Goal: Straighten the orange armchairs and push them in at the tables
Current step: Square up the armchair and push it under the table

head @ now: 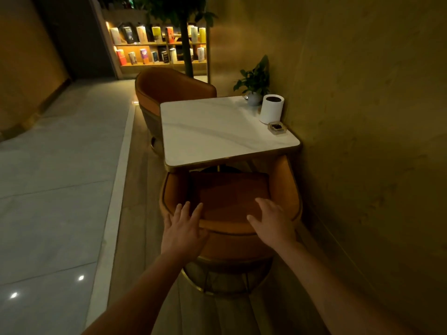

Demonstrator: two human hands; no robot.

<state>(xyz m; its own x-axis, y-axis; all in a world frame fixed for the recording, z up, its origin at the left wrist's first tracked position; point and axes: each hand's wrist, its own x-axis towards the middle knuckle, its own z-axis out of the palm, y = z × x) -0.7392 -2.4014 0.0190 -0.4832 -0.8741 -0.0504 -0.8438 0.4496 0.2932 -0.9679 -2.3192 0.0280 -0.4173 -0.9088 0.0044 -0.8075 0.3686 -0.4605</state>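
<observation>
Orange armchair (229, 209), the near one, is seen from behind with its front tucked under the near edge of a white marble table (217, 131). Its curved backrest rim is touched by both hands: the left hand (183, 228) and right hand (273, 223) are laid flat with fingers spread, nothing gripped. On the table's right side, by the wall, an ashtray (277, 128), a white cylinder (271, 108) and a potted plant (255, 81) are set. A second armchair (169, 93) is placed at the far side.
</observation>
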